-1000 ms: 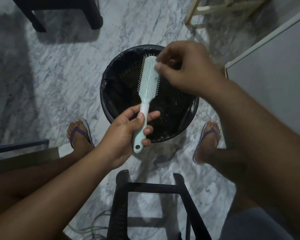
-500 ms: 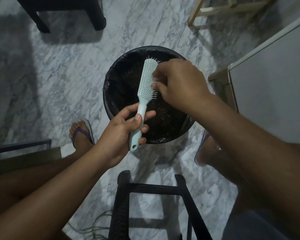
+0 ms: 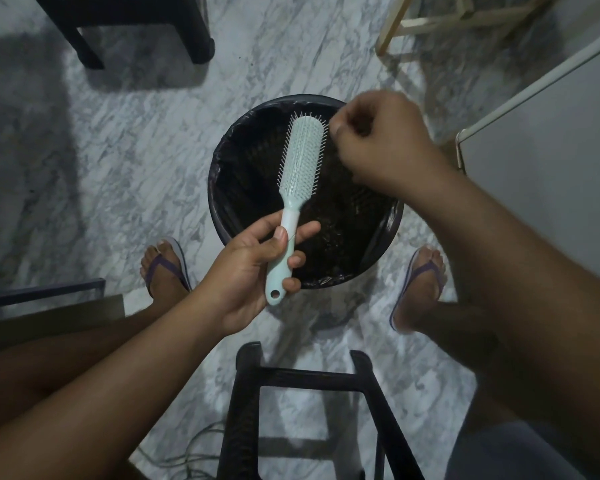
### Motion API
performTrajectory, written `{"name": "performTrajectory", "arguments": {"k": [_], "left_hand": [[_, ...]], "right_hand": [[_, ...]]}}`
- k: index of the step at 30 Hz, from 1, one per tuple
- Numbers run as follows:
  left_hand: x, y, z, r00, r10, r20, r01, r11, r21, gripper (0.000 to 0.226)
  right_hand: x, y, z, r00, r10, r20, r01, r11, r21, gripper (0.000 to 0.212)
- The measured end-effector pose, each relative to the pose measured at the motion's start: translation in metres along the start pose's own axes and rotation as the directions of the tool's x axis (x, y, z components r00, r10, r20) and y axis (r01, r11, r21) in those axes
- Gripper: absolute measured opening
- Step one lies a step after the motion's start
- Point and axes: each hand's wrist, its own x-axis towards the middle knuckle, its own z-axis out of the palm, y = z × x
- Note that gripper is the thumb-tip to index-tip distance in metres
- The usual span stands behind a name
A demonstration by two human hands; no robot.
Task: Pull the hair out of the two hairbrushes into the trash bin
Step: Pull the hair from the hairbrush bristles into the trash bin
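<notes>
At frame centre, over the bin [image 3: 222, 202], the left hand [image 3: 253, 268] grips the light, stiff brush [image 3: 300, 164] by its handle (best hold), while the right hand [image 3: 378, 143] pinches shut beside the bristles, hair unseen.

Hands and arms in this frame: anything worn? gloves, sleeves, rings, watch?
Nothing visible. The left hand and right hand are bare, with no gloves, and I see no rings, though the right fingers are blurred. Both forearms are uncovered up to the frame edge: no sleeves, watch or wristband in view.
</notes>
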Motion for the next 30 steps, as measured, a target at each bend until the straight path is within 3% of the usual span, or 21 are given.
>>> {"name": "performTrajectory", "arguments": {"k": [2, 5, 8, 12, 15, 16, 18, 20, 22, 25, 27, 30], "left_hand": [[0.000, -0.001, 0.001, 1.000, -0.003, 0.005, 0.003, 1.000, 0.002, 0.039], [-0.003, -0.002, 0.001, 1.000, 0.004, 0.008, -0.004, 0.998, 0.058, 0.039], [-0.004, -0.001, -0.001, 1.000, 0.028, 0.008, -0.029, 0.992, 0.121, 0.041], [-0.003, 0.000, -0.006, 0.999, 0.052, 0.012, -0.054, 0.983, 0.173, 0.044], [-0.002, -0.004, -0.003, 0.999, 0.040, 0.008, -0.041, 0.995, 0.093, 0.046], [-0.002, -0.004, -0.001, 0.999, 0.036, 0.015, -0.036, 0.998, 0.059, 0.045], [-0.001, 0.000, -0.001, 0.999, 0.029, 0.023, -0.029, 1.000, -0.003, 0.045], [0.001, 0.004, -0.003, 0.999, 0.034, 0.006, -0.034, 0.999, -0.038, 0.046], [0.001, 0.005, -0.005, 0.999, 0.039, -0.009, -0.039, 0.998, -0.048, 0.044], [0.001, 0.004, -0.004, 1.000, 0.026, -0.007, -0.027, 0.999, -0.046, 0.041], [0.001, 0.002, -0.002, 1.000, 0.011, -0.003, -0.011, 0.999, -0.036, 0.041], [0.000, -0.002, 0.001, 1.000, -0.003, 0.002, 0.003, 1.000, 0.023, 0.039]], "right_hand": [[-0.008, -0.002, 0.009, 0.990, 0.083, 0.114, -0.085, 0.996, 0.011, 0.024], [-0.010, -0.004, 0.011, 0.968, 0.178, 0.177, -0.201, 0.972, 0.125, 0.043], [-0.009, -0.005, 0.005, 0.943, 0.232, 0.237, -0.287, 0.930, 0.229, 0.043], [-0.008, -0.005, 0.000, 0.957, 0.214, 0.196, -0.254, 0.945, 0.208, 0.032], [-0.007, -0.007, 0.000, 0.955, 0.205, 0.215, -0.244, 0.954, 0.173, 0.030], [-0.006, -0.008, 0.000, 0.946, 0.228, 0.231, -0.284, 0.927, 0.244, 0.029], [-0.001, -0.013, -0.005, 0.922, 0.296, 0.249, -0.384, 0.779, 0.496, 0.026], [0.006, -0.015, -0.015, 0.920, 0.316, 0.232, -0.387, 0.646, 0.658, 0.027], [0.010, -0.012, -0.021, 0.934, 0.299, 0.197, -0.356, 0.708, 0.610, 0.025], [0.001, -0.006, -0.010, 0.945, 0.254, 0.208, -0.313, 0.887, 0.339, 0.021], [-0.009, -0.005, 0.003, 0.954, 0.188, 0.234, -0.237, 0.950, 0.205, 0.035], [-0.014, -0.008, 0.013, 0.957, 0.164, 0.237, -0.206, 0.964, 0.165, 0.055]]}}
